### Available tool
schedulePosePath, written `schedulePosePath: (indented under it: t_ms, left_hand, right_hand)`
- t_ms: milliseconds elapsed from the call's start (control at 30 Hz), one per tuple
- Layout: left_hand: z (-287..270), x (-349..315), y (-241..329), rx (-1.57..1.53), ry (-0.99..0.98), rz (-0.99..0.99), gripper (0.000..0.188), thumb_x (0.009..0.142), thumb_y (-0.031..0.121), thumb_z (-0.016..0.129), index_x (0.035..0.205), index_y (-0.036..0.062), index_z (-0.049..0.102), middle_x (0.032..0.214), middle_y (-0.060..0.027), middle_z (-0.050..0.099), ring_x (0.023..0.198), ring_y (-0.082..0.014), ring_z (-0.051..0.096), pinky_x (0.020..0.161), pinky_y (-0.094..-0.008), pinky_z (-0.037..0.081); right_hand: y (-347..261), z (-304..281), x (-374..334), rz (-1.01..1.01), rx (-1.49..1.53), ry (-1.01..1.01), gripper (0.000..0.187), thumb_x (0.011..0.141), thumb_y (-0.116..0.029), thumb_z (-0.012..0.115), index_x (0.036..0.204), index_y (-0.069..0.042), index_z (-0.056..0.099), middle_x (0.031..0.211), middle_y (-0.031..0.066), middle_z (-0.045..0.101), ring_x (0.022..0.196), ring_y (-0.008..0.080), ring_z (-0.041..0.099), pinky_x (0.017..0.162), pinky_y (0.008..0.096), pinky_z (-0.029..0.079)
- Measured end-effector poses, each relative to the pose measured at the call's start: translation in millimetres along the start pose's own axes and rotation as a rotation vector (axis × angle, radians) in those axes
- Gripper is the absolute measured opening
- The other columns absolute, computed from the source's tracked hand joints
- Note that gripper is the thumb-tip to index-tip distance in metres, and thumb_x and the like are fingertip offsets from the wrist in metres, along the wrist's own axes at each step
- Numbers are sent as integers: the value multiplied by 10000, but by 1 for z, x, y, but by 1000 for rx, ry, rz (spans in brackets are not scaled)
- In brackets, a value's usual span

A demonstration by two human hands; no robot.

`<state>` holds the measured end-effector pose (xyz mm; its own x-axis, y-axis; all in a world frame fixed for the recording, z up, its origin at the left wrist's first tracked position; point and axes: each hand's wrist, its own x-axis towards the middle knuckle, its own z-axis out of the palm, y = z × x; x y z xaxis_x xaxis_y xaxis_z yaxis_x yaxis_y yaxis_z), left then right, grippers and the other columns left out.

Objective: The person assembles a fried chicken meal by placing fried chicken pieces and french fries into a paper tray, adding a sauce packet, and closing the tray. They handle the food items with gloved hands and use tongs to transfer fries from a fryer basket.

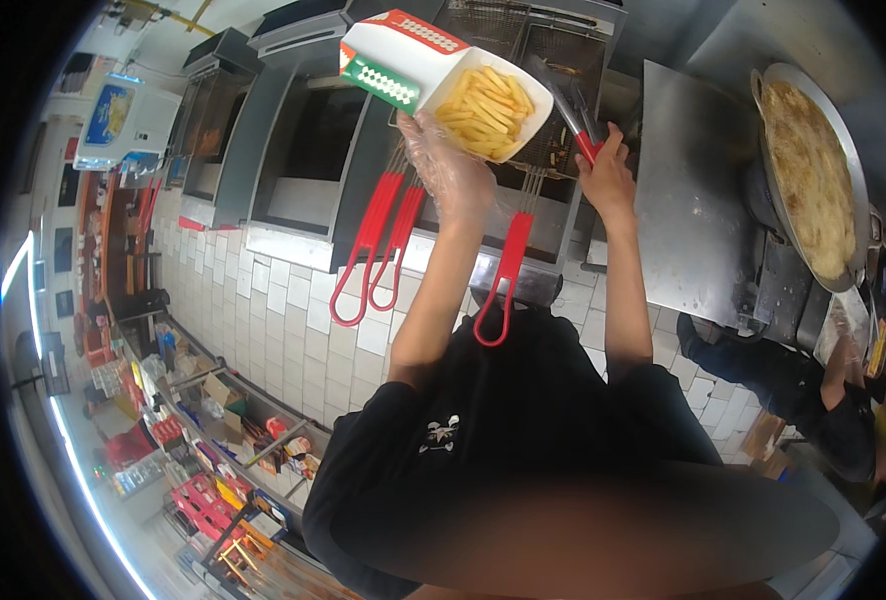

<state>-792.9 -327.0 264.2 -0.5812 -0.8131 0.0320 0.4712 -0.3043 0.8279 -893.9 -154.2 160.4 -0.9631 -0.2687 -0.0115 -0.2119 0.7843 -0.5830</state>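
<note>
My left hand [450, 172], in a clear plastic glove, grips a white paper box [431, 62] with red and green printed panels from below. Pale yellow French fries [485, 106] fill its open end, which is tilted toward the right. My right hand [608, 180], bare, holds tongs [566, 106] by their red handle; the metal arms point up and left, over the fryer and just right of the box. Beneath the hands, a fryer basket [515, 245] extends its red handle toward me. Two more red basket handles [368, 225] hang left of my forearm.
To the right stands a steel counter [696, 185], with a large wok [811, 165] of bubbling oil beyond it. A co-worker's hand [843, 340] is near the wok's handle. More fryer wells [305, 135] line the left; a shelf [308, 430] with packages stands lower left.
</note>
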Motion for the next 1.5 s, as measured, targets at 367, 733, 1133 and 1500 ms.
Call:
schedulePosePath:
  t_ms: [367, 733, 1133, 1500]
  left_hand:
    - [6, -29, 20, -138, 134, -166, 501, 1097, 241, 431, 1543, 83, 264, 1442, -112, 451, 1332, -222, 475, 1107, -391, 445]
    - [-37, -71, 127, -243, 95, 15, 444, 1057, 241, 565, 1433, 70, 402, 1391, -81, 527, 1313, -213, 504, 1114, -385, 432]
    - [-406, -172, 266, -94, 566, 382, 718, 1045, 630, 341, 1500, 75, 361, 1480, -143, 421, 1355, -266, 433, 1124, -443, 366]
    - [-623, -360, 285, -351, 1136, 638, 676, 1043, 612, 383, 1415, 51, 444, 1376, -164, 533, 1262, -285, 518, 1070, -466, 424]
  right_hand:
    - [1, -8, 8, -176, -88, -115, 707, 881, -462, 732, 1441, -119, 469, 1362, 177, 561, 1157, 409, 623, 924, 522, 524]
    - [-172, -75, -97, -366, 1276, -556, 707, 1035, -238, 581, 1573, -60, 157, 1416, 204, 500, 1200, 247, 619, 860, 332, 615]
    - [-389, 100, -337, -357, 1171, -1266, 467, 992, -79, 595, 1405, -38, 380, 1335, 165, 555, 1132, 239, 667, 809, 367, 653]
    - [-484, 297, -537, -293, 740, -1913, 637, 1022, -245, 600, 1511, 20, 288, 1369, 173, 560, 1167, 235, 640, 874, 386, 580]
